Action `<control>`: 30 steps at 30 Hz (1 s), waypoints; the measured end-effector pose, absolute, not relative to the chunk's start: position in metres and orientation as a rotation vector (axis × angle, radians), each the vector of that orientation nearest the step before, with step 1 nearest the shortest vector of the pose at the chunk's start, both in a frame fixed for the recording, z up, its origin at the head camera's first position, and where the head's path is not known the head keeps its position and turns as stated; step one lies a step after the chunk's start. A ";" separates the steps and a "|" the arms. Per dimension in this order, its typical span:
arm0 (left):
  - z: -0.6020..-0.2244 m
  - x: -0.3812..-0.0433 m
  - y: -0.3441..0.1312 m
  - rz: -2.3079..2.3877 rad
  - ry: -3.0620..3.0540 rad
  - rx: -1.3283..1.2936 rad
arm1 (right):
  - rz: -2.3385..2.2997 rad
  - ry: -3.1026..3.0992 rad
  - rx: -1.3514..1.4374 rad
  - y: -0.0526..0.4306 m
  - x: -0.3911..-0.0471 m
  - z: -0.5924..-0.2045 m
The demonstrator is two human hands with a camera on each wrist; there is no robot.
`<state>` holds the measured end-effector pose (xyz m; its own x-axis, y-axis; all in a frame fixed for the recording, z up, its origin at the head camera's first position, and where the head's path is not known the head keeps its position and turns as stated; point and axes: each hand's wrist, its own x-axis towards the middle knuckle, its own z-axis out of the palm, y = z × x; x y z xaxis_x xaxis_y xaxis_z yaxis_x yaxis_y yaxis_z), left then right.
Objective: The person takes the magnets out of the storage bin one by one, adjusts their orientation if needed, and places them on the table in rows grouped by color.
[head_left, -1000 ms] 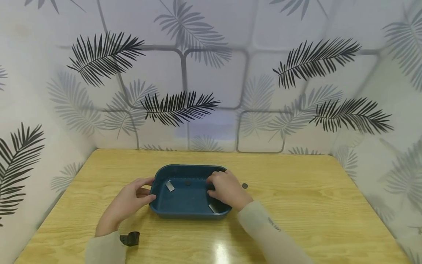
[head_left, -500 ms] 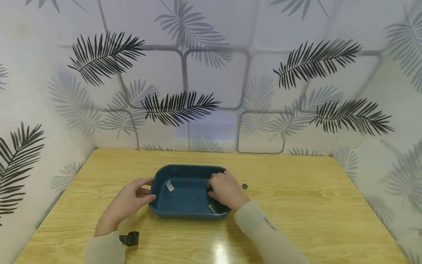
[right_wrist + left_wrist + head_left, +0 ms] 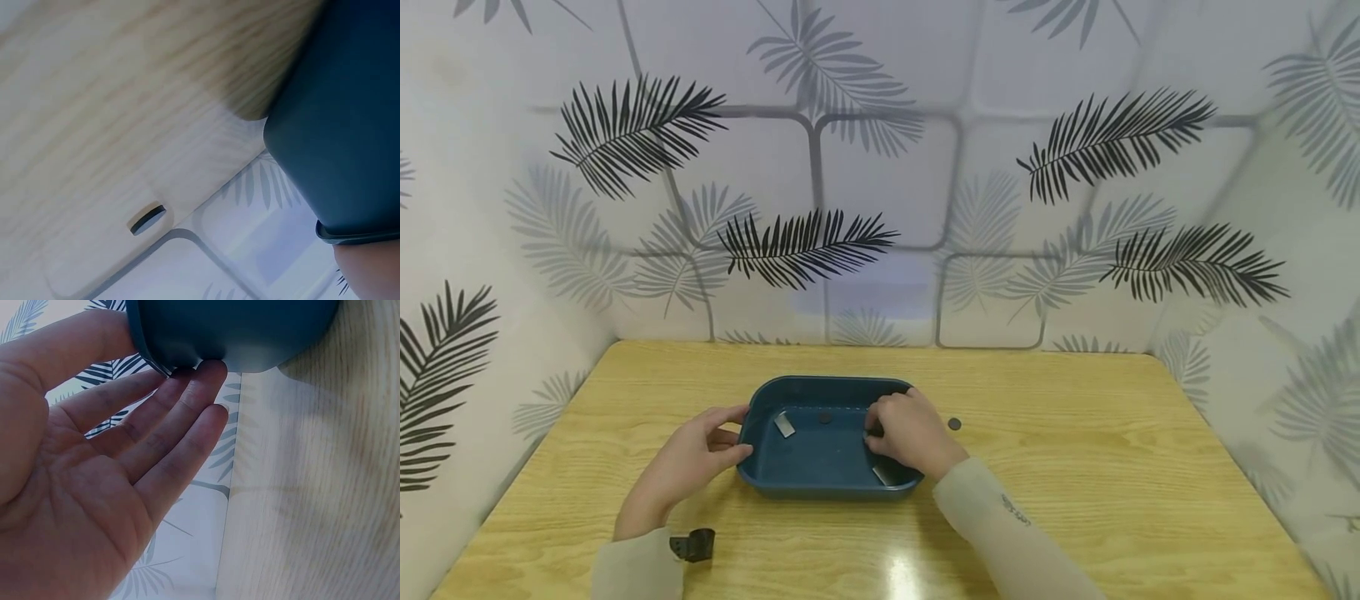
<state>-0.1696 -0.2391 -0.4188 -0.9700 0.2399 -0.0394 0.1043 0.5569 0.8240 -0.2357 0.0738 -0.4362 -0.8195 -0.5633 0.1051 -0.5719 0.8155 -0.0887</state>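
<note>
A dark blue rectangular tray [image 3: 820, 493] stands on the table. Against its left end rest the thumb and fingers of my left hand [image 3: 692, 458]; in the left wrist view its extended fingers [image 3: 165, 450] touch the outer wall. My right hand [image 3: 913, 429] reaches over the right end into the tray, fingers bent downward; whether they hold anything is hidden. Inside the tray lie a small silver rectangular piece [image 3: 784, 424], a small dark disc [image 3: 825, 417] and, below the right hand, another silver-grey rectangular piece [image 3: 885, 475].
Another small dark disc [image 3: 954, 423] lies on the wooden table [image 3: 1075, 467], right of the tray; the right wrist view shows that disc [image 3: 147, 219] too. A leaf-patterned wall covering [image 3: 880, 183] rises behind and beside the table. A black device [image 3: 700, 546] sits at the left wrist.
My right hand stays inside the tray's right end and shifts only slightly, its fingertips a little farther left. The left hand, the tray and the small pieces keep their places.
</note>
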 end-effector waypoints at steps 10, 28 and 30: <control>-0.419 -0.171 -0.239 1.366 2.662 0.311 | 0.449 -2.902 0.853 0.077 -0.236 -0.438; -0.421 -0.172 -0.240 1.368 2.648 0.326 | 0.722 -2.860 0.802 0.080 -0.236 -0.434; -0.422 -0.171 -0.240 1.370 2.640 0.319 | 0.746 -2.838 0.807 0.081 -0.236 -0.433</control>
